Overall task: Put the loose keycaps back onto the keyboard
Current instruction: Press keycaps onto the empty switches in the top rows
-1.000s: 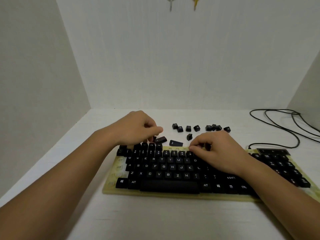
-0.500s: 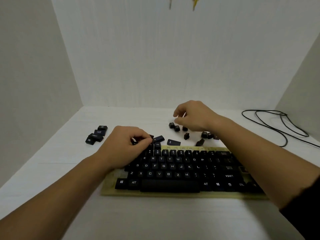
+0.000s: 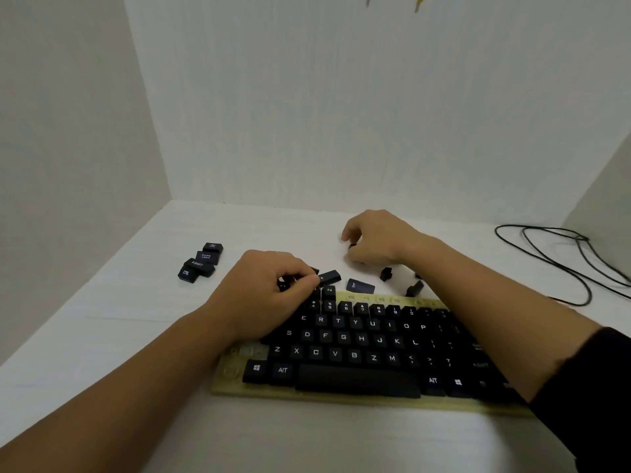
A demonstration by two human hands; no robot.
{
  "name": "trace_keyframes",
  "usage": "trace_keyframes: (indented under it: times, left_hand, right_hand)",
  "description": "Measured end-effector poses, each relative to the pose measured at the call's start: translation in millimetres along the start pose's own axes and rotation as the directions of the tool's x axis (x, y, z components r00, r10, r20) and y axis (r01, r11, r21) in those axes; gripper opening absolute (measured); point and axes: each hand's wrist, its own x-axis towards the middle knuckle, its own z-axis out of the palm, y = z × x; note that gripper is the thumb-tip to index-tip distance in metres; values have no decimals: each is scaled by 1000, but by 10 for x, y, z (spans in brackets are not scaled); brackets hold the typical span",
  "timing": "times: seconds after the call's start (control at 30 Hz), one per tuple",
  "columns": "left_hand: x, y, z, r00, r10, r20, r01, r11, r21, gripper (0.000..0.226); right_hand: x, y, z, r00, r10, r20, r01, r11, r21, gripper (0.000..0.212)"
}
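The keyboard [image 3: 239, 387] has black keycaps on a yellowish plate and lies near the table's front. My left hand [image 3: 263, 295] rests over its top-left corner, fingers curled and pinching a small black keycap [image 3: 286, 280]. Behind the keyboard, my right hand [image 3: 379, 238] is curled over the scattered loose keycaps and pinches one small keycap [image 3: 351, 246]. Loose keycaps lie by the top edge: a wide one [image 3: 330, 277], another wide one [image 3: 360, 286] and small ones [image 3: 386, 274], [image 3: 415, 288]. A pile of larger keycaps [image 3: 199, 262], with Caps Lock, Shift and Ctrl, sits to the left.
A black cable [image 3: 560, 257] loops on the table at the far right. White walls close the table on the left, back and right. Bare switch positions show on the plate at the keyboard's left edge [image 3: 249, 351] and along its top row [image 3: 382, 298].
My right hand left the keyboard's top row and moved back to the loose keycaps, closing on one. My left hand stayed at the top-left corner. The view shifted left, revealing the left keycap pile.
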Motion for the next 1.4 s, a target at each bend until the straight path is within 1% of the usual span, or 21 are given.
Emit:
trace_keyframes:
  times: [0.1, 0.17, 0.23, 0.3, 0.37, 0.43, 0.53, 0.67, 0.77, 0.87, 1.03, 1.23, 1.33, 1.4]
  left_hand:
    - [-4, 12, 1, 1000, -7, 2, 7, 1000, 1, 23]
    - [-11, 13, 6, 1000, -17, 9, 17, 1000, -3, 24]
    - [-16, 7, 6, 1000, -24, 7, 24, 1000, -8, 23]
    - [-12, 2, 6, 1000, -29, 5, 30, 999, -15, 19]
    - [-7, 0, 10, 999, -32, 3, 32, 999, -15, 18]
    - [-8, 7, 12, 999, -40, 3, 40, 999, -17, 22]
    - [-5, 21, 14, 999, -50, 14, 50, 999, -19, 24]
    - [-11, 11, 17, 998, -52, 22, 52, 999, -11, 24]
    - [-6, 0, 19, 999, -46, 18, 46, 999, -2, 18]
    - [2, -11, 28, 999, -38, 9, 38, 999, 15, 16]
    - [4, -22, 33, 999, -43, 16, 43, 999, 18, 22]
    - [11, -21, 32, 999, -40, 12, 40, 999, 24, 17]
    - [8, -21, 32, 998, -52, 18, 52, 999, 10, 18]
    - [1, -24, 32, 998, -53, 17, 53, 999, 2, 18]
  right_hand:
    - [-6, -22, 41, 998, -12, -57, 12, 1000, -9, 27]
    - [-18, -14, 47, 991, -23, -132, 25, 1000, 15, 16]
    - [-76, -15, 6, 970, -35, -239, 55, 996, 77, 11]
    - [-234, -45, -72, 949, -37, -312, 103, 974, 199, 11]
    - [-474, -95, -125, 961, -41, -274, 142, 922, 361, 11]
    - [-710, -100, -97, 979, -71, -191, 152, 877, 455, 15]
    - [-914, -30, 8, 985, -87, -146, 148, 862, 485, 27]
    - [-1023, 34, 71, 982, -111, -154, 177, 826, 536, 24]
    - [-1053, 18, 73, 976, -115, -187, 201, 812, 547, 18]
    - [-1035, 12, 90, 968, -104, -228, 216, 811, 544, 20]
    - [-1054, -33, 119, 973, -125, -192, 212, 811, 546, 12]
    - [-1078, -46, 117, 971, -125, -204, 212, 844, 492, 10]
    - [-1087, -42, 125, 969, -132, -208, 221, 842, 493, 11]
    - [-1090, -42, 140, 966, -147, -212, 237, 833, 500, 17]
